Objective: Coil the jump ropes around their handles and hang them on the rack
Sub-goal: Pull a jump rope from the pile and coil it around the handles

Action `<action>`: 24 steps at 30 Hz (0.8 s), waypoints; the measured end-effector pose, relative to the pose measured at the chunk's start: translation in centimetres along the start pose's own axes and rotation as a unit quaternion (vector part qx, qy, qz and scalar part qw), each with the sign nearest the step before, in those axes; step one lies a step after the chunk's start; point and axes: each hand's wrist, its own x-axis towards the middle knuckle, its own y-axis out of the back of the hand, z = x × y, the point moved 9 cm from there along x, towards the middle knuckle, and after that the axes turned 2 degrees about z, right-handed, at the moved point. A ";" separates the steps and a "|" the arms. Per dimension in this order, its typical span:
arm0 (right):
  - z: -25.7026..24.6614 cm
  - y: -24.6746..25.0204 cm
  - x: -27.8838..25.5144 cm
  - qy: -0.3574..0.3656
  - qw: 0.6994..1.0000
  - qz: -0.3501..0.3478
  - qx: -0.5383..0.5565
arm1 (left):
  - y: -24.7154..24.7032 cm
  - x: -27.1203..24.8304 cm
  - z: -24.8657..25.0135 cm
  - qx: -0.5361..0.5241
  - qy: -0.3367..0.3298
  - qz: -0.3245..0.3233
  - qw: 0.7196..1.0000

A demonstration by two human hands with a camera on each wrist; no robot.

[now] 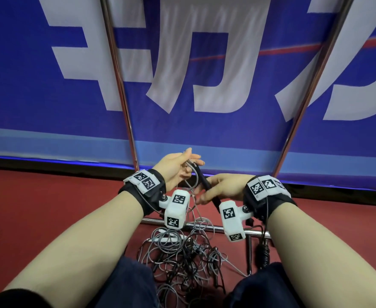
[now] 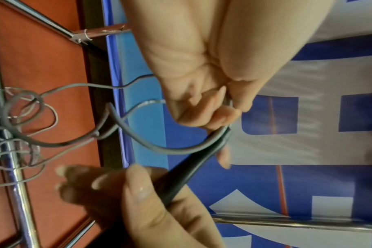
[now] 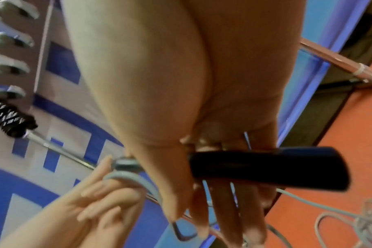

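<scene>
Black wristbands with square black-and-white tags, white camera blocks, dark blue trousers.

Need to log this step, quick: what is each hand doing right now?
Left hand: pinches the grey rope near the handle's tip.
Right hand: grips the black handle.
</scene>
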 end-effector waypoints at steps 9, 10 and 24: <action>0.2 4.6 -1.0 0.015 0.967 0.217 0.136 | 1.8 0.8 0.1 -0.072 -0.011 0.076 0.994; -0.3 4.1 -1.0 0.028 0.970 0.195 0.143 | 1.3 0.8 0.2 -0.104 -0.006 0.060 0.993; -3.7 4.6 -2.2 0.117 0.893 0.216 0.378 | -1.9 -0.1 -2.8 0.254 0.039 -0.133 0.957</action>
